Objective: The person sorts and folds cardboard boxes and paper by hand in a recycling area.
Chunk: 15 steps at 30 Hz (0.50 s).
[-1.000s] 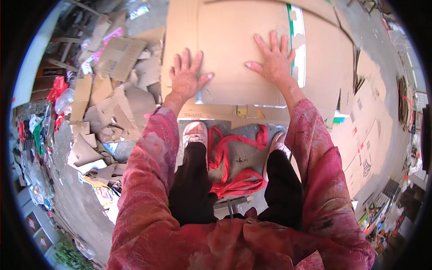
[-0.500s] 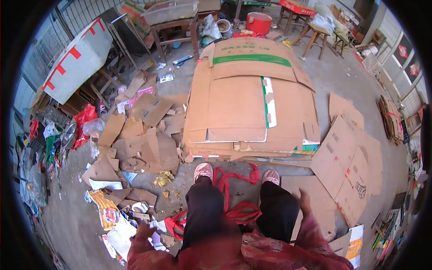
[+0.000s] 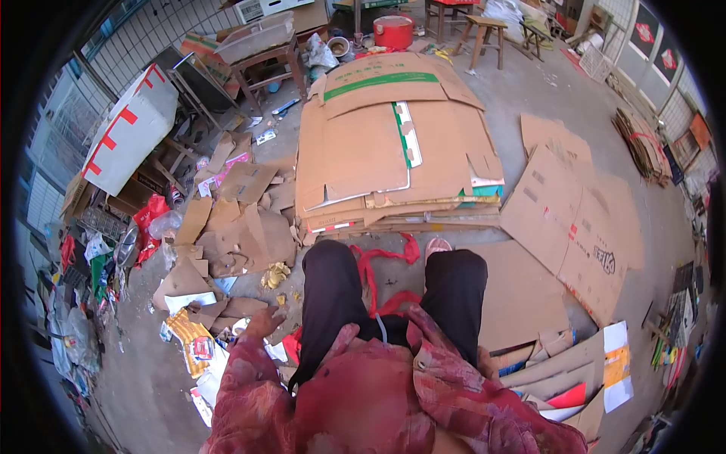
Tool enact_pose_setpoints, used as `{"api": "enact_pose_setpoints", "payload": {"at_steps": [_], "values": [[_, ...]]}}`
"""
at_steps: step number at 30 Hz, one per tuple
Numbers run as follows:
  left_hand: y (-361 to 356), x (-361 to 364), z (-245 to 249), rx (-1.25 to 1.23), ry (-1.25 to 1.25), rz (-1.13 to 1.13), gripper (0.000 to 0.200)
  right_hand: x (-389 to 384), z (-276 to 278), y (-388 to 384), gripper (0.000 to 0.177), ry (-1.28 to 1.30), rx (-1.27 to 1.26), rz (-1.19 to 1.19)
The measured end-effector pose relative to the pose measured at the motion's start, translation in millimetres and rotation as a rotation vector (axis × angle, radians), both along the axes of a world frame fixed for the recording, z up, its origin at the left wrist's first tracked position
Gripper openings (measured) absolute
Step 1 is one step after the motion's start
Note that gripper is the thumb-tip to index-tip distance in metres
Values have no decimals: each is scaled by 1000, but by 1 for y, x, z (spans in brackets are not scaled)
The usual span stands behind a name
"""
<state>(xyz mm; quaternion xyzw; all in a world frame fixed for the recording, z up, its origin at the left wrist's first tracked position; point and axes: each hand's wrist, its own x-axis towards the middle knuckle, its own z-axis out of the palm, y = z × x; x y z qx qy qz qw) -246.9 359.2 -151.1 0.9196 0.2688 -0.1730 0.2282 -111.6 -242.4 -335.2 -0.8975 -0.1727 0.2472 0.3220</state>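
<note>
**Left hand**: at 8 o'clock from your waist, beside your left thigh. The fingers are loose and spread, and nothing is in its hold. It touches no object.

**Right hand:** hidden behind your red patterned sleeve at 4 o'clock. You cannot tell its hold from this view.

**Paper litter**: printed yellow and white wrappers on the ground at 9 o'clock, near your left hand but apart from it.

**Cardboard scraps**: a loose heap of torn brown pieces at 10 o'clock, running from the litter up to the left flank of the stack.

**Red strap**: lies on the concrete between your dark trouser legs, at 12 o'clock from your waist. One pink shoe shows just beside it.

**Cardboard stack**: flattened boxes piled flat at 12 o'clock, its near edge just beyond your shoe. The top sheets are brown. A green-striped sheet lies on the far end.

**Loose flat sheets**: spread on the ground at 2 o'clock, beside the stack. One carries dark printing.

**Coloured sheets**: white, yellow and red pieces overlapped at 4 o'clock, near your right leg.

**Red pot**: at 12 o'clock, beyond the far end of the stack.

**White panel with red marks**: leaning at 10 o'clock, well apart from you.
</note>
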Motion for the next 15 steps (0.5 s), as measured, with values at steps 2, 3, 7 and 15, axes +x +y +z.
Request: {"api": "enact_pose_setpoints", "payload": {"at_steps": [2, 3, 7, 15], "values": [[-8, 9, 14, -24, -50, -8, 52, 13, 29, 18, 21, -357, -176, 10], [-10, 8, 17, -35, -60, 1, 52, 26, 12, 2, 38, -77, -3, -116], [-13, -38, 27, 27, 55, 46, 52, 49, 74, 1, 51, -12, -71, -254], [-1, -238, -10, 100, 299, 301, 54, 127, 112, -30, 48, -231, -33, -259]]}}
